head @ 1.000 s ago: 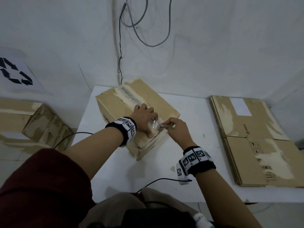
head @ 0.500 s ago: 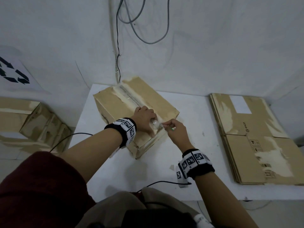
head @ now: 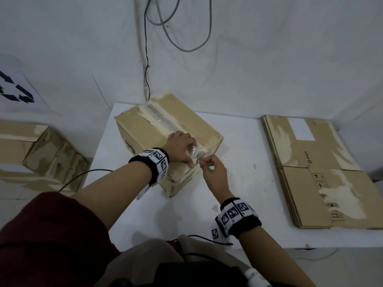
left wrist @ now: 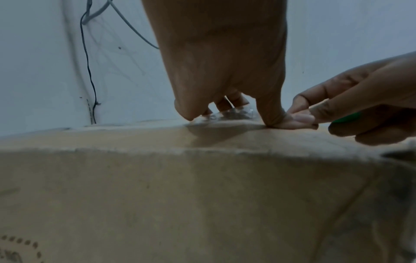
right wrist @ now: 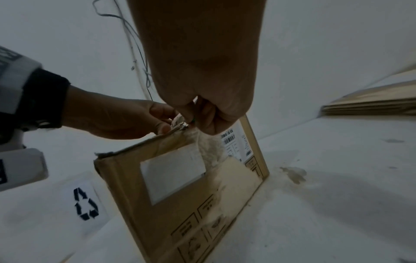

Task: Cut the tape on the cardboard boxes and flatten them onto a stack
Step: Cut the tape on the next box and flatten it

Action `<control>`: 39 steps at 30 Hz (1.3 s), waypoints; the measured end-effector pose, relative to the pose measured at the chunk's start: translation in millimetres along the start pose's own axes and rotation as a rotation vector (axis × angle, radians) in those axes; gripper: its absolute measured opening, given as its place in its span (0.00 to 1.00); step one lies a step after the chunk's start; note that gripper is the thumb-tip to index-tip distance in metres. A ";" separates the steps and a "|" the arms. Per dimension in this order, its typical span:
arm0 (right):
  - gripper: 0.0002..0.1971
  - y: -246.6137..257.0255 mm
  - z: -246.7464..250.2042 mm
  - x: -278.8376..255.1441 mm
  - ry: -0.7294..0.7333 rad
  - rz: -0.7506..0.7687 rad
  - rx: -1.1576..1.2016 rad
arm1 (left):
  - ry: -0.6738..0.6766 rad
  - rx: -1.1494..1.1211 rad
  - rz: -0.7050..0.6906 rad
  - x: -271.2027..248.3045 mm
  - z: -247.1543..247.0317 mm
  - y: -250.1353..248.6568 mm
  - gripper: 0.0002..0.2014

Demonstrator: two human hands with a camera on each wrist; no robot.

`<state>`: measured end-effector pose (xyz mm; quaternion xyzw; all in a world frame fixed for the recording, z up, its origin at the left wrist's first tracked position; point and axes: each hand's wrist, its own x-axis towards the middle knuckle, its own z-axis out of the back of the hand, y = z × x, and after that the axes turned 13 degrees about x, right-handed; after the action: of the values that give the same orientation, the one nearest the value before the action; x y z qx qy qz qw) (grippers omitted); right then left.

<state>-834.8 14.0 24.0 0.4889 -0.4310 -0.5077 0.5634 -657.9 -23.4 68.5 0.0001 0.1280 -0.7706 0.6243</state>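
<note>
So the brown cardboard box sits toward the back left of the white counter, turned at an angle, top flaps closed, with a pale torn strip down the middle seam where clear packing tape runs along it; the surface looks scuffed and peeled in patches, and a white label shows on its near side from the right wrist view. The left hand rests on the box top near the front edge, its grip closed around a crumpled wad of clear tape. The right hand is right beside it, fingers pinched together on the loose tape end at the box edge, with a small green tool tucked in the same grip. Over on the right side of the counter, well apart, lies a stack of flattened brown cardboard boxes. Another brown cardboard box sits off the counter on the left, below a white sheet with a black recycling symbol. Grey and black cables hang down the white wall behind.
</note>
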 end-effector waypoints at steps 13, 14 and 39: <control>0.09 3.5 3.4 17.4 -0.059 0.100 -0.042 | -0.036 -0.092 -0.038 -39.3 -3.1 6.5 0.22; 0.09 2.6 -1.0 16.5 -0.051 0.097 -0.033 | -0.055 -0.109 -0.016 -42.3 -2.6 4.0 0.19; 0.03 3.0 -11.1 -28.2 0.183 0.269 -0.327 | -0.357 -1.136 0.539 -41.2 -35.0 0.5 0.22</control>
<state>-826.6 43.3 25.6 0.3733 -0.3514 -0.4449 0.7343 -654.0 23.1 41.1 -0.4258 0.4053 -0.3875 0.7102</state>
